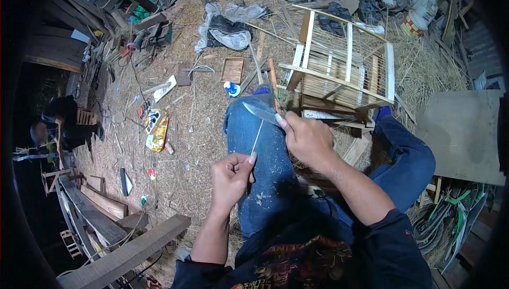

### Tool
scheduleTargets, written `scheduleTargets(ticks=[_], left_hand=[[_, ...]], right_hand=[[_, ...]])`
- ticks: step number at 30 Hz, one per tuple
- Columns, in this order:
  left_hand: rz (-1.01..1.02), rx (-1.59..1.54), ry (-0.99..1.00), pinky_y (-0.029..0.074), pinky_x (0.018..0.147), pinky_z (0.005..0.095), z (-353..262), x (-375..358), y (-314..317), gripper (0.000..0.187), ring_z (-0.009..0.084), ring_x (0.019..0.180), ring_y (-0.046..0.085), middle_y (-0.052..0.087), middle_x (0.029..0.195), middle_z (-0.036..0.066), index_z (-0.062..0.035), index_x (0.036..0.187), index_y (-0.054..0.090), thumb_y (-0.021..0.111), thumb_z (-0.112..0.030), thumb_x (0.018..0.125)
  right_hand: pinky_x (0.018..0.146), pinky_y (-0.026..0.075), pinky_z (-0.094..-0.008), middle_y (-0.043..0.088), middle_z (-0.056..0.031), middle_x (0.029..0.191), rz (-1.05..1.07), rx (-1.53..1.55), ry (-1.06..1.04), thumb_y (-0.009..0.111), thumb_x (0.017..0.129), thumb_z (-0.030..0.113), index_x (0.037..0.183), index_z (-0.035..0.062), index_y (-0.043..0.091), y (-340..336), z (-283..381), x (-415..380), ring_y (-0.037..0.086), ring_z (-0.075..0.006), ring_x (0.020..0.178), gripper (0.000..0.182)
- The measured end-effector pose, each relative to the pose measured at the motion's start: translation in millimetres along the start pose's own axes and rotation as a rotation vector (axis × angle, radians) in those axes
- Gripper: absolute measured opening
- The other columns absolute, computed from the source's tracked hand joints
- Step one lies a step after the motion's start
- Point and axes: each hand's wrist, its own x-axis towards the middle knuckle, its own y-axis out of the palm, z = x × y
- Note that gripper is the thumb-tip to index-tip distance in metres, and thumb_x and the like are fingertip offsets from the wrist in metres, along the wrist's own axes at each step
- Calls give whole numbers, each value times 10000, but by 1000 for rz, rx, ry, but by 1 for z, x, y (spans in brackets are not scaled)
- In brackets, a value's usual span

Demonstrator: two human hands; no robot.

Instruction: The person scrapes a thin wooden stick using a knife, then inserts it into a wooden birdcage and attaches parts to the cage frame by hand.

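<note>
A thin bamboo sliver (257,137) lies over the person's denim-clad knee (260,146), its near end pinched in the closed fingers of the left hand (231,178). The right hand (307,139) is wrapped around a knife (261,111), blade meeting the sliver's far end. Beyond stands a slatted bamboo cage (344,66) on straw-littered ground (196,146); planks (127,254) lie near left.
</note>
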Motion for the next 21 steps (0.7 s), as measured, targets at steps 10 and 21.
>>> scheduleTargets(ticks=[10, 21], left_hand=[[20, 4, 22, 325, 437, 230, 2, 1, 0, 238, 34, 464, 454, 594, 577, 1, 35, 927, 731, 662, -165, 1035], [48, -23, 3, 304, 431, 236, 5, 4, -3, 262, 41, 450, 440, 573, 560, -8, 23, 925, 735, 664, -204, 1037]], right_hand=[[555, 542, -549, 706, -180, 734, -27, -11, -38, 544, 1022, 271, 933, 100, 622, 3, -2, -4, 706, -412, 657, 207], [571, 538, -564, 701, -189, 722, -22, 9, -46, 556, 1010, 268, 935, 108, 622, 4, -3, -11, 707, -422, 665, 189]])
